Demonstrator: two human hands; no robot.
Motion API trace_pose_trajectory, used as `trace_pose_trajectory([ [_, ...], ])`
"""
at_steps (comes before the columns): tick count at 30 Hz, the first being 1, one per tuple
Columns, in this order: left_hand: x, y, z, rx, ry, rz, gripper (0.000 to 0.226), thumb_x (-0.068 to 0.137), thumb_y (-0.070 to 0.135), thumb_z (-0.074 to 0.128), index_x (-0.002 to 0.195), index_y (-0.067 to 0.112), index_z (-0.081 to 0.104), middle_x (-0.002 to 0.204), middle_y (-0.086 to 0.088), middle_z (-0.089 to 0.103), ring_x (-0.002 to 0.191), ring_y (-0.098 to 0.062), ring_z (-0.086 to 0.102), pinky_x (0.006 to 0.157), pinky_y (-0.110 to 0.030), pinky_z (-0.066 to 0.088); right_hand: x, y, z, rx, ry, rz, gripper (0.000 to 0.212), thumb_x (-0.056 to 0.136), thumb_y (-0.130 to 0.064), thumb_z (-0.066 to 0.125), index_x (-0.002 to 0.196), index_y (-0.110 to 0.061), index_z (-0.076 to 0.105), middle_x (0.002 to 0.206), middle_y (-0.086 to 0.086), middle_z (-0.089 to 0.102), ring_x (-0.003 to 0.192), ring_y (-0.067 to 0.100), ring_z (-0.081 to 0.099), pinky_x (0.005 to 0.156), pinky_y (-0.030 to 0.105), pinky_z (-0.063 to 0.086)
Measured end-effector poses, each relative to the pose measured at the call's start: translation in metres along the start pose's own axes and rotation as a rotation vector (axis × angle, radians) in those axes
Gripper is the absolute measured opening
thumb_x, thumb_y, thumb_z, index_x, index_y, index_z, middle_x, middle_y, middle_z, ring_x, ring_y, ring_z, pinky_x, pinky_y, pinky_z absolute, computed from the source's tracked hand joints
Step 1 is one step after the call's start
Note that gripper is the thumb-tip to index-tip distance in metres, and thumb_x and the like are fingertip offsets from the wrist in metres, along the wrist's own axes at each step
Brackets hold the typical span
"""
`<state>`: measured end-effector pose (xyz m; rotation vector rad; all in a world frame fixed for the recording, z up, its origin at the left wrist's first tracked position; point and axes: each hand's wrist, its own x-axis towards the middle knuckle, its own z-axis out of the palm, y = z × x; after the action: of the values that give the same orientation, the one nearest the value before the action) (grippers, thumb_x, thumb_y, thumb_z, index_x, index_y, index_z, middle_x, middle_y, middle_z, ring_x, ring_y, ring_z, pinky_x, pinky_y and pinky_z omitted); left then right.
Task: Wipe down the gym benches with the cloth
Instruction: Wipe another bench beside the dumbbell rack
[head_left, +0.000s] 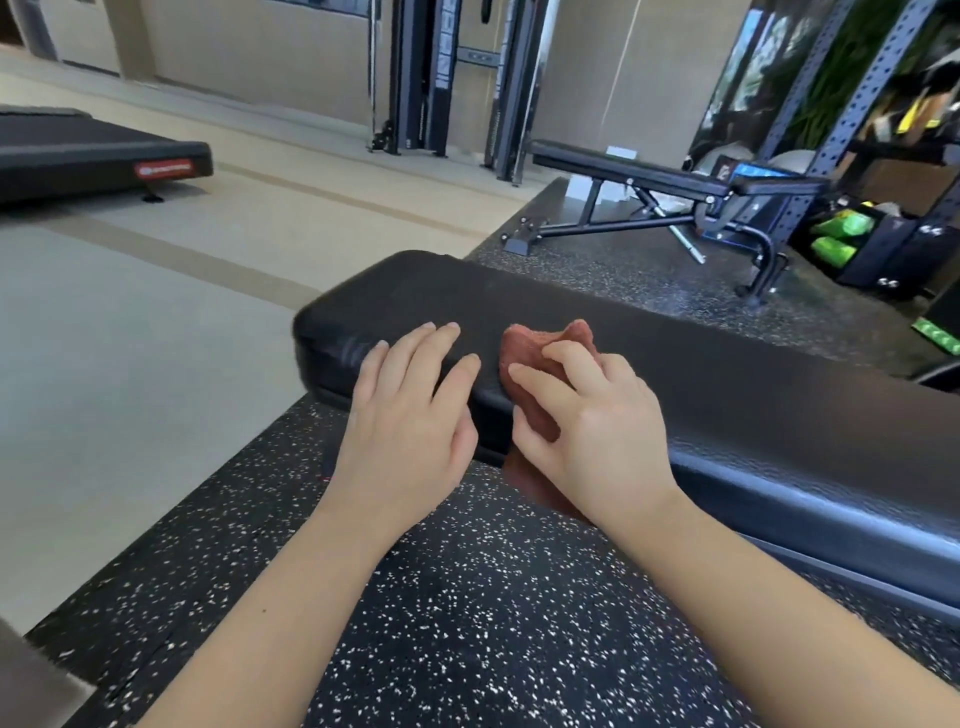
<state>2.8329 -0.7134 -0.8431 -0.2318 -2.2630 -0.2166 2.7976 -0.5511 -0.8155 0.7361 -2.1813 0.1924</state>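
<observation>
A long black padded gym bench (727, 374) runs from centre left to the right edge. My left hand (410, 410) lies flat on its near left end with fingers straight. Just to the right, my right hand (587, 426) grips a reddish-brown cloth (524, 353) bunched on the bench top; part of the cloth hangs over the near side of the pad under my palm. A second black bench (639, 174), adjustable with a metal frame, stands behind on the speckled mat.
Black speckled rubber flooring (467, 623) lies under me and beyond the bench. A treadmill end (104, 156) sits at the far left on beige floor. A cable machine (436, 78) stands at the back; a rack with green items (841, 234) is at the right.
</observation>
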Motion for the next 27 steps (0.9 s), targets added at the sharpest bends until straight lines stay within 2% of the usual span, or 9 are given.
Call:
trace_pose_trajectory([
  [6,0.015,0.061,0.014,-0.098,-0.008,0.097,0.037,0.084,0.018,0.043,0.112,0.006,0.064,0.129,-0.016,0.055,0.122,-0.031,0.046,0.102,-0.047,0.028,-0.026,0.050,-0.038,0.038,-0.068,0.146,0.031,0.078,-0.038,0.049,0.093,-0.025,0.073,0.098,-0.003,0.065,0.067,0.027,0.052,0.056,0.032,0.048],
  [10,0.023,0.093,0.024,-0.177,-0.014,0.126,0.037,0.084,0.019,0.044,0.112,0.007,0.064,0.128,-0.015,0.056,0.122,-0.031,0.046,0.102,-0.047,0.029,-0.051,0.087,-0.066,0.027,-0.066,0.244,0.033,0.077,-0.040,0.048,0.092,-0.027,0.074,0.101,-0.006,0.065,0.071,0.026,0.054,0.061,0.033,0.051],
  [13,0.028,0.113,0.028,-0.228,-0.035,0.153,0.037,0.085,0.020,0.044,0.114,0.006,0.064,0.128,-0.015,0.056,0.121,-0.032,0.048,0.100,-0.051,0.036,-0.059,0.097,-0.071,0.022,-0.065,0.258,0.034,0.076,-0.039,0.048,0.092,-0.025,0.074,0.101,-0.004,0.065,0.073,0.027,0.056,0.064,0.035,0.051],
  [18,0.032,0.137,0.034,-0.248,-0.052,0.197,0.036,0.088,0.021,0.044,0.113,0.007,0.065,0.127,-0.014,0.057,0.120,-0.033,0.050,0.099,-0.052,0.037,-0.055,0.096,-0.068,0.018,-0.036,0.261,0.030,0.076,-0.039,0.049,0.091,-0.030,0.074,0.098,-0.009,0.065,0.068,0.024,0.055,0.062,0.026,0.047],
  [23,0.033,0.135,0.039,-0.263,-0.045,0.153,0.037,0.088,0.022,0.044,0.115,0.007,0.064,0.127,-0.014,0.056,0.122,-0.033,0.049,0.100,-0.051,0.034,-0.053,0.101,-0.069,0.014,-0.043,0.259,0.029,0.075,-0.040,0.050,0.090,-0.033,0.073,0.095,-0.009,0.066,0.069,0.023,0.056,0.062,0.028,0.049],
  [27,0.033,0.125,0.041,-0.249,-0.031,0.090,0.036,0.087,0.019,0.047,0.116,0.005,0.063,0.128,-0.015,0.056,0.123,-0.033,0.047,0.099,-0.054,0.035,-0.054,0.100,-0.069,0.025,-0.038,0.238,0.026,0.075,-0.033,0.056,0.091,-0.025,0.074,0.096,-0.004,0.067,0.068,0.024,0.055,0.069,0.025,0.041],
])
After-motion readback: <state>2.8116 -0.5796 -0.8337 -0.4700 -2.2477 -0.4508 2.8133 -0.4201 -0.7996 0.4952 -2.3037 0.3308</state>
